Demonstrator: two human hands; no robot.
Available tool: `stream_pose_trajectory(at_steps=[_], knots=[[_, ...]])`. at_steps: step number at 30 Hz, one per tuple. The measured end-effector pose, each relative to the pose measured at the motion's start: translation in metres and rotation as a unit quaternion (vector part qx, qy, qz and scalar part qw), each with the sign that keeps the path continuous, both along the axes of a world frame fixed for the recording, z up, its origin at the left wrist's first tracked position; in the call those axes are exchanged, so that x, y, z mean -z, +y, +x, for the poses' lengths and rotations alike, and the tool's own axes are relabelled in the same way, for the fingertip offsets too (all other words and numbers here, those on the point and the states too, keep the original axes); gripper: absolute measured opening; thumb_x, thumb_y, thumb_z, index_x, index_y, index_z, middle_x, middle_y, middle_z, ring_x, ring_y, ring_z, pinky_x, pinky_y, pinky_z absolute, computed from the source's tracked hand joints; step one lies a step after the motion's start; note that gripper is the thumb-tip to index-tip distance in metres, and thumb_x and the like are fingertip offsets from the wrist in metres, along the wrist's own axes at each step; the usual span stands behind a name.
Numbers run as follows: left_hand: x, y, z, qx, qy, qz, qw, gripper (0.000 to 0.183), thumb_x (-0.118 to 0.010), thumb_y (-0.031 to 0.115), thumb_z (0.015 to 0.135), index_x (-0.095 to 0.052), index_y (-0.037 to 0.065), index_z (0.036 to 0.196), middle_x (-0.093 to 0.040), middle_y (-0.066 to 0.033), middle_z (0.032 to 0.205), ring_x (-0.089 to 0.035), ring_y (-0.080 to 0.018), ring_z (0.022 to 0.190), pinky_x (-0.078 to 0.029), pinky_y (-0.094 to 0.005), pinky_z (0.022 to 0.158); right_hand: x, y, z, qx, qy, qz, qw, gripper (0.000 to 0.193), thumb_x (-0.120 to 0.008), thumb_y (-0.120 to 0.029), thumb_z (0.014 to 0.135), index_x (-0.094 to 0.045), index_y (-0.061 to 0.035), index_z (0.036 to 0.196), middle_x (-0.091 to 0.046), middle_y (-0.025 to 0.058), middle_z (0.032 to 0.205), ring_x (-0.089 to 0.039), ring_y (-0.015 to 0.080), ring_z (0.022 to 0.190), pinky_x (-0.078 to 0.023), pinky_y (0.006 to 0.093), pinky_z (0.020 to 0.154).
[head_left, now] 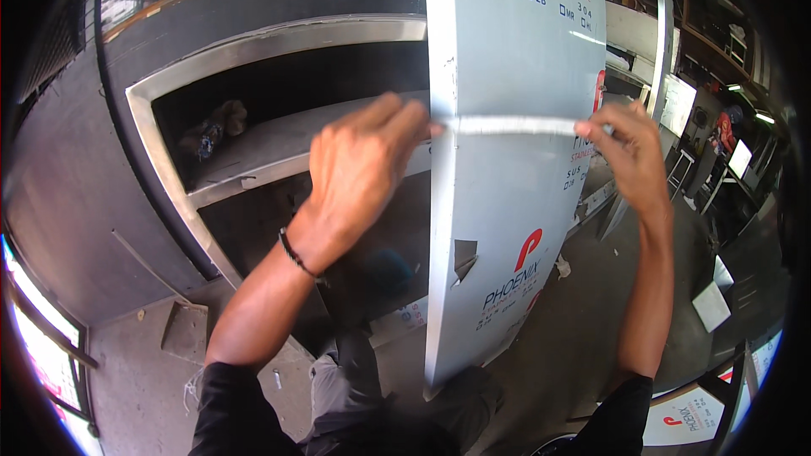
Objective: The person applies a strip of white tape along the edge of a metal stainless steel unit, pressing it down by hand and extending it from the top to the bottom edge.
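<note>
A narrow white strip (pixel 515 125), blurred, is stretched level across a tall steel panel (pixel 507 194) covered in pale printed film. At the panel's near edge, my left hand (pixel 359 156) pinches the strip's left end, fingers closed. My right hand (pixel 632 156) grips the other end between thumb and fingers, near the panel's right side. Whether the strip is sticky tape or a measuring tape I cannot tell. The panel stands upright like a swung-out door beside a metal-framed cabinet (pixel 160 135). Lower down, its film is torn, with a dark patch (pixel 465 257) showing.
Inside the cabinet, a crumpled bundle (pixel 221 128) lies on a shelf (pixel 287 131). A dustpan-like scoop (pixel 184 327) rests on the floor at left. Another person (pixel 725 135) is far right, near a stool (pixel 681 171). A film-covered sheet (pixel 684 416) lies at lower right.
</note>
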State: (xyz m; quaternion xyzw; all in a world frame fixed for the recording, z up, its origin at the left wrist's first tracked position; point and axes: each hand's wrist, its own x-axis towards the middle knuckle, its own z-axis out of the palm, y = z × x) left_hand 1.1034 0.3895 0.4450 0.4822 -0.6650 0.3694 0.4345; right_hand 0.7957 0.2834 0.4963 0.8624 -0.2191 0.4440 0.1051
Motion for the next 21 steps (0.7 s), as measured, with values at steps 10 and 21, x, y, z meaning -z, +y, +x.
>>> stream_pose_trajectory(at_steps=[10,21], knots=[[0.027,0.001,-0.002,-0.005,-0.007,-0.028,1.0,0.018,-0.075,0.025,0.09,-0.062,0.014,0.084,-0.056,-0.0053,0.075,-0.063,-0.0283,0.061,-0.046,-0.0425,0.05,0.003,0.007,0.003,0.017,-0.007,-0.029,0.999,0.03,-0.075,-0.028,0.094,-0.066,-0.0029,0.08,-0.053,-0.0015,0.068,-0.033,0.0145,0.07,-0.029,0.0304,0.069],[0.023,-0.003,-0.003,-0.028,-0.017,-0.057,0.998,0.019,-0.077,0.024,0.089,-0.065,0.01,0.086,-0.056,-0.0058,0.076,-0.061,-0.0289,0.06,-0.046,-0.0413,0.052,0.015,0.008,0.002,0.009,-0.027,-0.043,0.999,0.024,-0.076,-0.023,0.092,-0.069,-0.0027,0.082,-0.057,0.0013,0.071,-0.036,0.016,0.071,-0.03,0.033,0.07]])
